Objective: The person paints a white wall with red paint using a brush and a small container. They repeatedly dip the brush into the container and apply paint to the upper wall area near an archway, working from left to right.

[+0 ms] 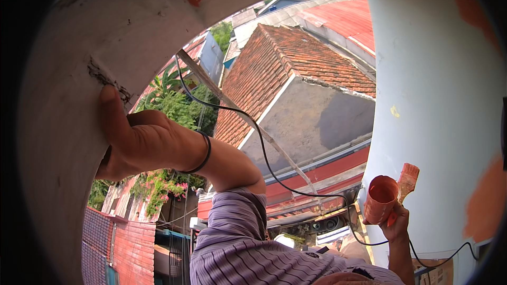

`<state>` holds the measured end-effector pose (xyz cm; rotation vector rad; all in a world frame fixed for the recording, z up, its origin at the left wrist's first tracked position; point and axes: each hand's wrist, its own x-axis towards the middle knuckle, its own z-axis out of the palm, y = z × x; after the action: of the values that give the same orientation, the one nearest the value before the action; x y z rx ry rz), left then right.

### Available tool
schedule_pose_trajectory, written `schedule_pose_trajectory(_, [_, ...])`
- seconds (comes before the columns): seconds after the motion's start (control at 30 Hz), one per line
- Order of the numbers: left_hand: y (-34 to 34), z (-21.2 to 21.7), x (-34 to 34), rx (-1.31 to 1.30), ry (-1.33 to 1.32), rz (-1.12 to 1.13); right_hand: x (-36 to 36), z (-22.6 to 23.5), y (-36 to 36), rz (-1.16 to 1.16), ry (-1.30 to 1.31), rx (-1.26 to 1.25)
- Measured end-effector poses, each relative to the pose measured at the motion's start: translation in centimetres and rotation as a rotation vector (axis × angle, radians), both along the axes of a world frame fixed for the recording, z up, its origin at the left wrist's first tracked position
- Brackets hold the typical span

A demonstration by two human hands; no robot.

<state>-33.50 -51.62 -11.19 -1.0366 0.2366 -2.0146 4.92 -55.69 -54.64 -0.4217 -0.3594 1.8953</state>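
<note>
At the left, my left hand (pixel 145 140) grips the edge of a pale plastered wall (pixel 63 137). Its thumb presses on the face just below a dark crack (pixel 100 74), and the other fingers bend round the edge, partly hidden. A black band (pixel 207 155) circles that wrist. Down at the right, my right hand (pixel 398 226) holds a paint-smeared cup (pixel 374 211) with orange-red paint inside. The same hand keeps a paintbrush (pixel 406 182) against the cup's side, its orange-coated bristles pointing up.
A pale blue wall (pixel 428 100) with orange paint patches rises at the right. A black cable (pixel 259 132) loops across the middle, near a slanting pole (pixel 232 103). Far below are a tiled roof (pixel 274 58), red metal roofing (pixel 132 248) and green plants (pixel 182 108).
</note>
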Motion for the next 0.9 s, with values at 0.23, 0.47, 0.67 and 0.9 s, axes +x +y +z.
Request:
schedule_pose_trajectory(0.23, [-3.0, -0.7, -7.0, 0.17, -0.175, 1.596, -0.1, 0.4, 0.3, -0.014, -0.031, -0.02])
schedule_pose_trajectory(0.47, [-2.6, 0.1, -1.4, -0.077, -0.138, 0.225, 0.1, 2.4, 0.8, 0.085, -0.047, 0.035])
schedule_pose_trajectory(0.67, [-7.3, -0.2, -0.3, -0.094, -0.123, 0.321, -1.0, 1.4, 4.6, 0.199, 0.038, 0.059])
schedule_pose_trajectory(0.9, [-7.8, -2.2, -1.5, -0.086, -0.353, 1.291, -2.2, 0.4, 8.0, 0.394, 0.058, 0.074])
